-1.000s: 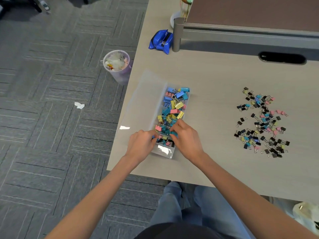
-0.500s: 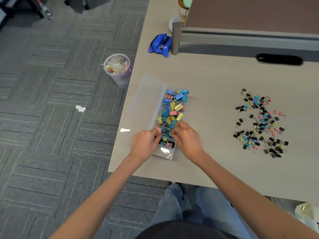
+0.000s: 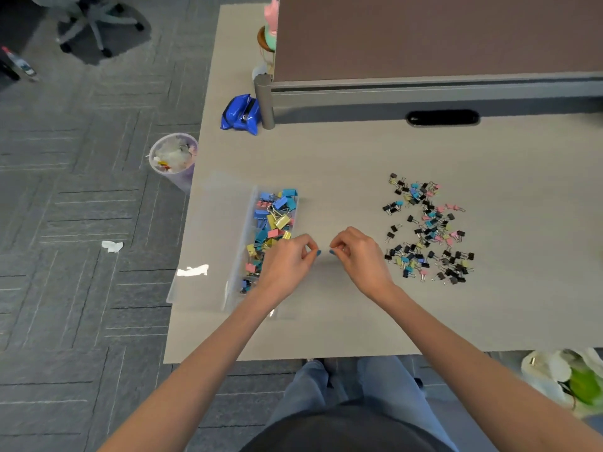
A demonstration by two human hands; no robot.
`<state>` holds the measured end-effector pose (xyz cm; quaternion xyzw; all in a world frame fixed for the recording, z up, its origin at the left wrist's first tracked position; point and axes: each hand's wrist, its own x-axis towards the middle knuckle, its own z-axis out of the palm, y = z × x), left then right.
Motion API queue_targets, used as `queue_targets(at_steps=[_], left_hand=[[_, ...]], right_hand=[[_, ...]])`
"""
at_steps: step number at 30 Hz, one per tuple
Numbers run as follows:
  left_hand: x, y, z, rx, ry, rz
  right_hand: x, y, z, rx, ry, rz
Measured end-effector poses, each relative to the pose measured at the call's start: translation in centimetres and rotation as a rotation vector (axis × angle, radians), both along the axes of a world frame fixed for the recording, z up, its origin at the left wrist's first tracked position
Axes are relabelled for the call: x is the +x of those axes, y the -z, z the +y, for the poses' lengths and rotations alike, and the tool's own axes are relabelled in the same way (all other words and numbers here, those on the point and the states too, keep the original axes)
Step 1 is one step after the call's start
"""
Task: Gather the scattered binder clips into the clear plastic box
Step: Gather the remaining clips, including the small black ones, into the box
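One clear plastic box (image 3: pixel 243 236) near the bench (image 3: pixel 326 164) left edge; binder clips (image 3: pixel 274 220) inside, dozens, uncountable. One loose heap of small clips (image 3: pixel 427 228) toward the right edge, also dozens. One clear lid (image 3: pixel 202 243). One blue pouch (image 3: pixel 239 114). Two hands: left hand (image 3: pixel 287 265), right hand (image 3: pixel 362 259).

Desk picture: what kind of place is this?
Probably an office: a desk with a divider panel, a wheeled chair on grey carpet tiles, and lots of binder clips.

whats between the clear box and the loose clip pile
Head view: left hand at the clear box edge, right hand near the scattered clips, bare table between them.
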<state>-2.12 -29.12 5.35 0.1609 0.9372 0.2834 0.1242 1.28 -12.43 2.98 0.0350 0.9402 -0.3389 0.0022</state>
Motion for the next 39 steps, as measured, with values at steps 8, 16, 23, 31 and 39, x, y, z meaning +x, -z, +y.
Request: queue_targets(at_steps=[8, 16, 23, 31, 39], left_hand=[[-0.7, 1.6, 10.3, -0.042, 0.086, -0.076], [1.4, 6.3, 17.3, -0.056, 0.288, 0.157], [4.2, 8.9, 19.1, -0.288, 0.478, 0.126], [5.3, 11.0, 19.7, -0.483, 0.522, 0.162], [1.7, 11.5, 22.5, -0.489, 0.519, 0.196]], right_hand=[[1.8, 0.8, 9.8, -0.001, 0.142, -0.043], [5.5, 3.1, 20.1, 0.274, 0.026, -0.032], [7.9, 6.2, 26.3, 0.516, -0.247, -0.256], [7.4, 7.7, 27.7, 0.560, -0.343, -0.265], [4.2, 8.6, 27.0, 0.484, -0.389, -0.204]])
